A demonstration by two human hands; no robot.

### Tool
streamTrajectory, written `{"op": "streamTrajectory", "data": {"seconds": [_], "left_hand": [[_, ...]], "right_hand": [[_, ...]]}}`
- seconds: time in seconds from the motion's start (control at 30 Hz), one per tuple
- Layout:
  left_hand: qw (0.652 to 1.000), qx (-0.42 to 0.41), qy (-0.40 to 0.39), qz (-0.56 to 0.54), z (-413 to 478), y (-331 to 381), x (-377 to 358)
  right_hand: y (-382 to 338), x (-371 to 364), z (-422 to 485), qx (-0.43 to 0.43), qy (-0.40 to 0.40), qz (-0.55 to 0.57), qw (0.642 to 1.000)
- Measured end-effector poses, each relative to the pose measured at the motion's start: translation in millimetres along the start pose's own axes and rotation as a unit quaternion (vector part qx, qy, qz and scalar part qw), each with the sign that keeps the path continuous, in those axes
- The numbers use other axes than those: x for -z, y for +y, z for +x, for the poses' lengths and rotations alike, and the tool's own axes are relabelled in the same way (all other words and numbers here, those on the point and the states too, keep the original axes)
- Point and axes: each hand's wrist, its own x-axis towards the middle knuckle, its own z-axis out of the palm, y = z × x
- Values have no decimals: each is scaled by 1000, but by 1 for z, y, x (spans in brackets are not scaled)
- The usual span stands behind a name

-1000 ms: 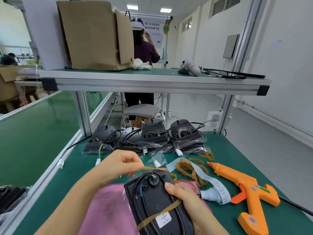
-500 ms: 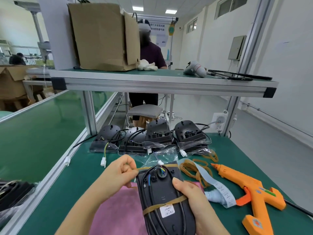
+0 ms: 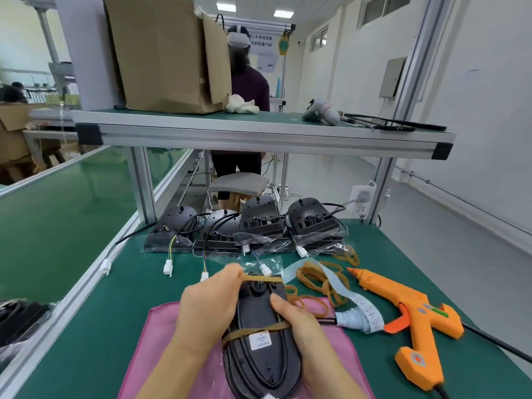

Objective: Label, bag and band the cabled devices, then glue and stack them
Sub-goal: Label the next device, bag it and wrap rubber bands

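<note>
A black cabled device [image 3: 259, 352] in a clear bag lies over a pink cloth [image 3: 161, 341]. My right hand [image 3: 299, 326] grips its right side, thumb on top. My left hand [image 3: 210, 303] pinches a tan rubber band [image 3: 263, 279] stretched across the device's far end. A second band crosses its middle above a white label [image 3: 259, 340]. Loose rubber bands [image 3: 322, 277] and a label strip [image 3: 359, 309] lie to the right. An orange glue gun [image 3: 408, 318] rests further right.
Several bagged black devices [image 3: 259, 228] with white connectors stand in a row at the back of the green bench [image 3: 115, 298]. An upper shelf [image 3: 259, 133] holds a cardboard box [image 3: 167, 53]. Another person stands beyond the bench.
My left hand has pulled the band further over the device's far end, and the band now lies across that end. The device sits lower and more upright in my hands.
</note>
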Motion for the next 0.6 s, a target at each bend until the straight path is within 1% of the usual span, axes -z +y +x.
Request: {"op": "streamTrajectory", "data": {"seconds": [0.03,0.07,0.1,0.17,0.27,0.37,0.43,0.5,0.6], "left_hand": [[999,-51,4,15,-3,0,0],[996,-85,5,19,-6,-1,0],[995,-103,9,12,-9,-5,-1],[995,-95,21,-15,-17,-12,-3],[994,-57,30,-86,-27,-21,-3],[983,28,15,-181,-29,-23,1],[975,66,0,-212,-27,-20,3],[962,110,-15,-248,-26,-20,5],[931,189,-39,-309,-26,-22,8]], "right_hand": [[-2,0,0,-3,8,3,1000],[-4,1,0,-3,11,6,1000],[-4,2,0,-2,12,7,1000],[-5,4,-1,2,11,0,1000],[-10,9,-2,12,1,0,1000],[-14,7,-5,23,2,-7,1000],[-16,3,-8,37,8,-16,999],[-19,0,-10,56,16,-31,998],[-21,-2,-11,78,12,-41,996]]}}
